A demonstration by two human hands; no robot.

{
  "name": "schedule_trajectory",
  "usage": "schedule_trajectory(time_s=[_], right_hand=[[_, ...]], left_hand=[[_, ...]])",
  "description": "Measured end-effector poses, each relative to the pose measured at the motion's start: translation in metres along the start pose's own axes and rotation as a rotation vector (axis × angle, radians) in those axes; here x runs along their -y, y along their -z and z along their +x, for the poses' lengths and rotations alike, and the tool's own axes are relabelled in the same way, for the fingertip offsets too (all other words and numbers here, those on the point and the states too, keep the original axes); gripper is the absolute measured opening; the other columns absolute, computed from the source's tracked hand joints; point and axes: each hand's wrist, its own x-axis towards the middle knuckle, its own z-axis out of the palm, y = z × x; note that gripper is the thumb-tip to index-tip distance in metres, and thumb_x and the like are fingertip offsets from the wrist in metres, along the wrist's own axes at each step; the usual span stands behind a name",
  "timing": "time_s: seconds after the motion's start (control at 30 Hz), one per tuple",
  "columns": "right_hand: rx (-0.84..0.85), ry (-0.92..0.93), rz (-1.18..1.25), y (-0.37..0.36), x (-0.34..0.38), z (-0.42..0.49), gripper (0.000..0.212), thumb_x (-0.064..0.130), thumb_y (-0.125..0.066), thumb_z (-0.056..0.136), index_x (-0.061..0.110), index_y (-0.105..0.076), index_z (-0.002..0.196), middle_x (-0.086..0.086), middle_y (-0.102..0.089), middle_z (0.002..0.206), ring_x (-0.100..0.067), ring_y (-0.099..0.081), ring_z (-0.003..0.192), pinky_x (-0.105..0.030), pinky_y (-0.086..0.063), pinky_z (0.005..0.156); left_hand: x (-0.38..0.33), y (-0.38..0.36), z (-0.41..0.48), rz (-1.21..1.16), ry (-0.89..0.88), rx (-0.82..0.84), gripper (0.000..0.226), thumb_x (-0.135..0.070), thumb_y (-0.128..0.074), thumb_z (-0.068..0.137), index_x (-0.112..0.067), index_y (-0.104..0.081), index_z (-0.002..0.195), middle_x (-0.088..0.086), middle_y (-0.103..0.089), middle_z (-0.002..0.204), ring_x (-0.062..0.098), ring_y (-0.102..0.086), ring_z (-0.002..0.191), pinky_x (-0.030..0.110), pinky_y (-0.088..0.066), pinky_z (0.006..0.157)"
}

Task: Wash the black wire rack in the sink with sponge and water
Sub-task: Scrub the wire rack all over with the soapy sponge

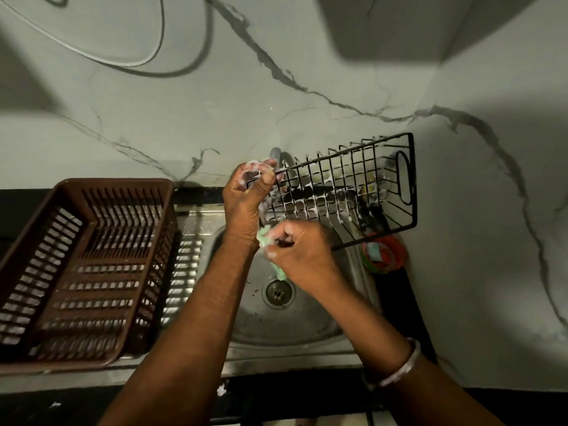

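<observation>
The black wire rack (353, 186) hangs tilted over the steel sink (295, 318), its wires streaked with white foam. My left hand (246, 204), soapy at the fingers, grips the rack's left end. Just below it, my right hand (301, 250) grips a green sponge (265, 239) against the rack's lower left corner. A strip of the sponge hangs down under my right palm. The tap (276, 153) shows only as a grey stub behind my left fingers.
A brown plastic dish basket (76, 265) stands on the drainboard left of the sink. A round orange container (384, 253) sits on the black counter at the sink's right. The drain (278, 292) lies open below my hands. The marble wall rises behind.
</observation>
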Motion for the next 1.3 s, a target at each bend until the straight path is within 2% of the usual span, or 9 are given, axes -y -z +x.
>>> schedule_trajectory(time_s=[0.07, 0.17, 0.33, 0.5, 0.73, 0.9, 1.03, 1.17, 1.3], right_hand=[[-0.079, 0.016, -0.009, -0.001, -0.001, 0.004, 0.016, -0.008, -0.079, 0.079, 0.005, -0.079, 0.087, 0.010, -0.074, 0.076, 0.002, -0.068, 0.065, -0.021, -0.055, 0.060], [-0.216, 0.038, 0.027, -0.006, 0.006, 0.012, 0.015, 0.000, -0.079, 0.084, 0.011, -0.080, 0.095, 0.005, -0.078, 0.082, -0.009, -0.073, 0.072, -0.030, -0.062, 0.065], [-0.070, -0.008, -0.036, 0.003, 0.002, 0.010, 0.018, 0.004, -0.079, 0.087, 0.021, -0.080, 0.094, 0.006, -0.078, 0.083, -0.011, -0.074, 0.071, -0.032, -0.064, 0.065], [-0.161, 0.165, 0.011, 0.000, 0.004, 0.026, 0.019, 0.003, -0.075, 0.088, 0.020, -0.080, 0.095, 0.006, -0.078, 0.087, -0.015, -0.074, 0.079, -0.042, -0.063, 0.073], [-0.104, 0.206, -0.040, 0.003, -0.024, 0.011, 0.016, 0.002, -0.075, 0.084, 0.016, -0.080, 0.091, 0.007, -0.078, 0.088, -0.016, -0.075, 0.081, -0.046, -0.063, 0.073], [0.076, 0.062, -0.119, 0.024, -0.017, 0.009, 0.019, 0.000, -0.080, 0.088, 0.016, -0.081, 0.098, 0.006, -0.080, 0.096, -0.008, -0.077, 0.083, -0.032, -0.064, 0.073], [-0.127, 0.120, -0.334, 0.048, -0.023, 0.035, 0.021, 0.004, -0.082, 0.087, 0.016, -0.080, 0.104, 0.006, -0.078, 0.102, -0.004, -0.074, 0.082, -0.018, -0.060, 0.070], [0.220, 0.257, -0.882, 0.032, -0.025, 0.036, 0.006, 0.020, -0.073, 0.097, 0.025, -0.075, 0.099, 0.004, -0.072, 0.105, -0.009, -0.065, 0.088, -0.033, -0.060, 0.082], [0.437, 0.093, -0.790, 0.039, -0.024, 0.031, 0.009, 0.019, -0.074, 0.097, 0.028, -0.076, 0.097, 0.005, -0.075, 0.107, -0.003, -0.066, 0.089, -0.031, -0.058, 0.091]], left_hand=[[0.001, -0.001, -0.001, -0.016, 0.010, -0.021, 0.064, -0.039, -0.095, 0.075, 0.000, -0.067, 0.117, 0.026, -0.069, 0.131, 0.043, -0.068, 0.119, 0.073, -0.049, 0.105], [0.007, -0.005, -0.004, -0.013, 0.016, -0.016, 0.050, -0.030, -0.091, 0.079, 0.000, -0.068, 0.112, 0.028, -0.069, 0.128, 0.043, -0.066, 0.119, 0.068, -0.048, 0.110], [0.013, 0.000, -0.004, -0.071, 0.055, -0.028, 0.054, -0.028, -0.091, 0.080, 0.003, -0.069, 0.118, 0.023, -0.070, 0.122, 0.040, -0.066, 0.115, 0.076, -0.042, 0.111], [0.010, -0.009, -0.003, -0.053, 0.085, -0.025, 0.047, -0.029, -0.098, 0.071, -0.007, -0.070, 0.102, 0.025, -0.068, 0.127, 0.041, -0.062, 0.115, 0.062, -0.044, 0.107], [0.002, -0.005, 0.001, -0.081, 0.093, -0.046, 0.030, -0.014, -0.082, 0.087, -0.005, -0.071, 0.113, 0.021, -0.072, 0.122, 0.040, -0.068, 0.115, 0.082, -0.040, 0.108], [-0.001, 0.000, -0.001, -0.026, 0.070, -0.067, 0.029, -0.022, -0.087, 0.085, -0.010, -0.075, 0.108, 0.020, -0.073, 0.120, 0.047, -0.067, 0.120, 0.081, -0.042, 0.106], [0.000, 0.000, -0.006, -0.013, 0.041, -0.063, 0.031, -0.026, -0.089, 0.078, -0.013, -0.074, 0.103, 0.019, -0.074, 0.122, 0.051, -0.062, 0.129, 0.076, -0.044, 0.109], [0.002, -0.010, -0.010, 0.025, 0.012, -0.018, 0.030, -0.025, -0.089, 0.075, -0.015, -0.076, 0.100, 0.018, -0.075, 0.122, 0.045, -0.066, 0.124, 0.074, -0.045, 0.110], [0.005, -0.004, -0.015, 0.075, -0.006, -0.018, 0.042, -0.030, -0.087, 0.076, -0.007, -0.072, 0.107, 0.015, -0.076, 0.123, 0.041, -0.067, 0.125, 0.074, -0.047, 0.107]])
